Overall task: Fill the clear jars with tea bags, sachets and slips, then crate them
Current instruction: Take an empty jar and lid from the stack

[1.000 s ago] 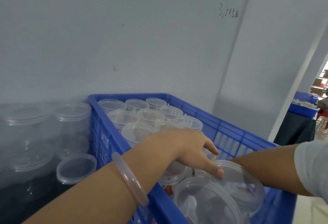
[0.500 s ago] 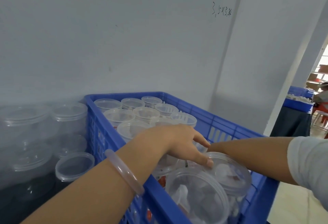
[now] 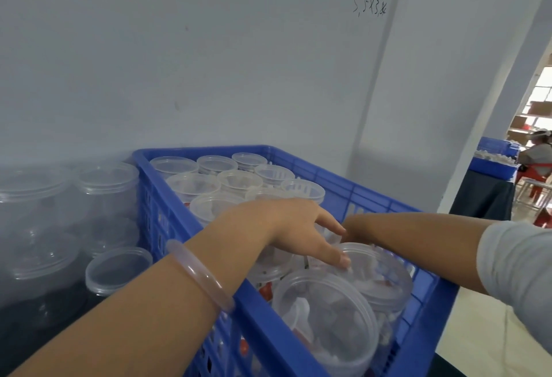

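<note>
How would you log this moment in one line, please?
crating | left hand: touching jar lid | right hand: mostly hidden | crate: mostly filled

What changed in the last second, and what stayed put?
The jar under the left hand seems to have sunk from over the right wall of the crate to inside it. The left fingers stay on it; the right hand, mostly hidden, stays behind it. Other jars unmoved.

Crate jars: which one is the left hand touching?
The jar by the near right wall of the blue crate, just behind the closest jar. It alone has the fingertips of the left hand on its lid.
</note>
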`<act>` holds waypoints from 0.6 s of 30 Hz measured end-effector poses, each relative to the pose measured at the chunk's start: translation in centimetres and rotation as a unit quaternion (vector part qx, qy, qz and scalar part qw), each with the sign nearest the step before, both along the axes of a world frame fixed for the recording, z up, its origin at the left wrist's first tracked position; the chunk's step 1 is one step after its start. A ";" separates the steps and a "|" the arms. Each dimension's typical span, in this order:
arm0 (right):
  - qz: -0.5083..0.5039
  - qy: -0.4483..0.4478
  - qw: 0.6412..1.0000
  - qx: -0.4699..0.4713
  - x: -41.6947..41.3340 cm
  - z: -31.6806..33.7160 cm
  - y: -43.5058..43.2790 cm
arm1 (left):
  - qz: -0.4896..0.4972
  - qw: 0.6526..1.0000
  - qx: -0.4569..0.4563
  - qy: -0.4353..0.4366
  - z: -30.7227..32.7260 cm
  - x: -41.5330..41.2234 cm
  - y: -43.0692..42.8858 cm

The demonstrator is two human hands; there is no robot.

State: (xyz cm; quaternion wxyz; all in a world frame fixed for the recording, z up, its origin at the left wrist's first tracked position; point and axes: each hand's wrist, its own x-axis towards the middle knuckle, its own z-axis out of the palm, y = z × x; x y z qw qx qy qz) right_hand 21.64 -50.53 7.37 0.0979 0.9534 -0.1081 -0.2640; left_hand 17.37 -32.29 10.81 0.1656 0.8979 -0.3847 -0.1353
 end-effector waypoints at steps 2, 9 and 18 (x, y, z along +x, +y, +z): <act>-0.013 0.000 1.000 0.013 0.4 -0.1 -0.1 | 0.001 1.000 -0.004 0.001 -0.1 0.0 0.1; -0.007 -0.035 0.999 -0.012 0.1 0.6 1.1 | 0.010 1.000 -0.013 -0.021 0.3 -1.4 0.5; -0.005 0.057 0.981 0.187 -1.9 5.6 1.7 | 0.062 0.996 -0.008 -0.068 1.7 -5.4 2.7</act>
